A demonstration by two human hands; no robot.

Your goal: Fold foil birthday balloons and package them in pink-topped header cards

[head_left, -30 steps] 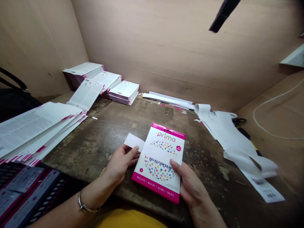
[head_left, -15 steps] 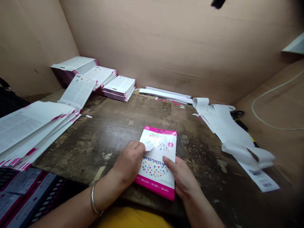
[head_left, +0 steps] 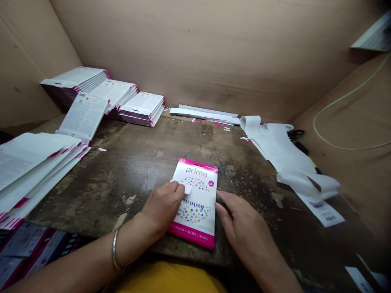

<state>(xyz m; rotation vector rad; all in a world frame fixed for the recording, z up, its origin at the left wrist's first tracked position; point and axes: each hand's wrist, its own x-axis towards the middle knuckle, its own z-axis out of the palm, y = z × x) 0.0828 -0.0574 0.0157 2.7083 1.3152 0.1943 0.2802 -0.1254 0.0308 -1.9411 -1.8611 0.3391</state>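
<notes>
A white and pink balloon packet printed with "prima" and coloured dots lies face up on the worn table, close to my body. My left hand is over the packet's left side, its fingers pinched on a small white paper slip. What is on the slip cannot be seen. Just off the packet's right edge is my right hand, thumb and fingers apart, with nothing visible in it.
Stacks of similar packets stand at the back left and near left. A long curled strip of white labels runs down the right side. White paper strips lie along the back wall. Packets fill a dark crate below left.
My right hand has let go of the packet and moved off its right edge. My left hand still pinches the white slip. The view has shifted to the right.
</notes>
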